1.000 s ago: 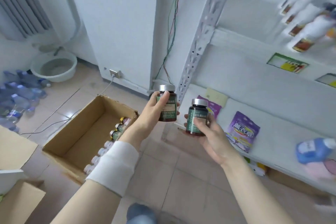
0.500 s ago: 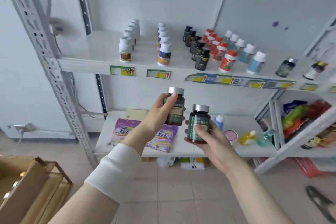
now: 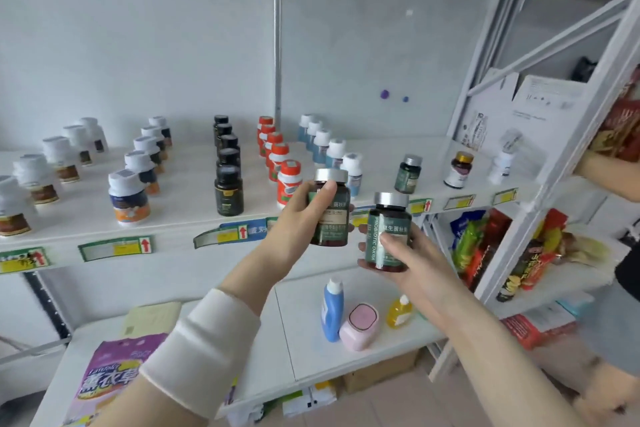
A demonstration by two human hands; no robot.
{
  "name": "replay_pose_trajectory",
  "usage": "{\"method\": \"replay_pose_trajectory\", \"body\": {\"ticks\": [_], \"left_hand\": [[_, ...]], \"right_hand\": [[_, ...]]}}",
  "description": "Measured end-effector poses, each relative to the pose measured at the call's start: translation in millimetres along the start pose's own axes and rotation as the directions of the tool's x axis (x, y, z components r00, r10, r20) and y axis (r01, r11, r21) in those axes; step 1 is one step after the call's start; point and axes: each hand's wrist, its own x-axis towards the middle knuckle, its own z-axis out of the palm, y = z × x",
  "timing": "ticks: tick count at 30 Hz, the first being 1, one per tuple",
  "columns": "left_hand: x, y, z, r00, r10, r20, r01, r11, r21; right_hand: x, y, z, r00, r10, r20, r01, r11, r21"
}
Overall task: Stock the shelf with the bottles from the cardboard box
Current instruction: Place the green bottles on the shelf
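Left fingers (image 3: 322, 195) wrap bottle (image 3: 333, 220); right fingers (image 3: 393, 248), second bottle (image 3: 390, 215).

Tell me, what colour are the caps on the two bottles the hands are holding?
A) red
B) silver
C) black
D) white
B: the left bottle, held by the left hand, and the right bottle, held by the right hand, both have shiny silver caps.

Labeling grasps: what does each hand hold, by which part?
Left hand: silver-capped dark bottle, gripped round its labelled body. Right hand: matching bottle, gripped round its lower body.
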Motion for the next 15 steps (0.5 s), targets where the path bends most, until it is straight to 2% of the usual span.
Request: {"method": "replay_pose_trajectory", "body": {"ticks": [5,10,15], "left_hand": [[82,3,22,0.998,0.054,0.046,-0.052,0.998,-0.041],[159,7,46,0.996,0.067,0.055,-0.067,0.998,0.011],[236,0,69,0.997,0.066,0.046,-0.068,0.997,0.046]], "right_hand": [[67,-29,-46,0.999,-0.037,-0.005,0.037,0.999,-0.034],[131,-51,-83,0.997,-0.054,-0.046,0.046,0.987,-0.152],[191,-68,-132,0.999,-0.030,-0.039,0.023,0.987,-0.160]]}}
